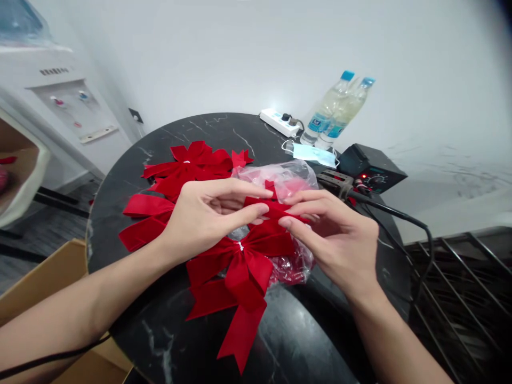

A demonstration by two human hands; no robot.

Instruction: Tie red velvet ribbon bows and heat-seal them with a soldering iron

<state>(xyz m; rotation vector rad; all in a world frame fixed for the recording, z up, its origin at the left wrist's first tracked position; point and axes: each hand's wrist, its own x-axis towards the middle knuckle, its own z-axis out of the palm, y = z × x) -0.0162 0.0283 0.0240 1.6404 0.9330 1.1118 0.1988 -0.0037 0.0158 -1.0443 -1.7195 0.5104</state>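
Between my two hands a piece of red velvet ribbon [274,208] is stretched above the table. My left hand [218,210] pinches its left end between thumb and fingers, and my right hand [326,226] grips the right end the same way. Just below lies a large red bow [242,261] with a white tie at its centre and notched tails hanging toward me. Behind the hands is a clear plastic bag [296,173] with red material in it, partly covered by my fingers. More red bows [192,165] are heaped at the left, partly hidden by my left hand.
The round black marbled table [168,341] carries a power strip [280,122], two bottles [328,114], a blue face mask [316,154] and a black control box [372,168] with a cable. A water dispenser [72,96] and a cardboard box [68,266] stand left; a metal rack [460,288] is right.
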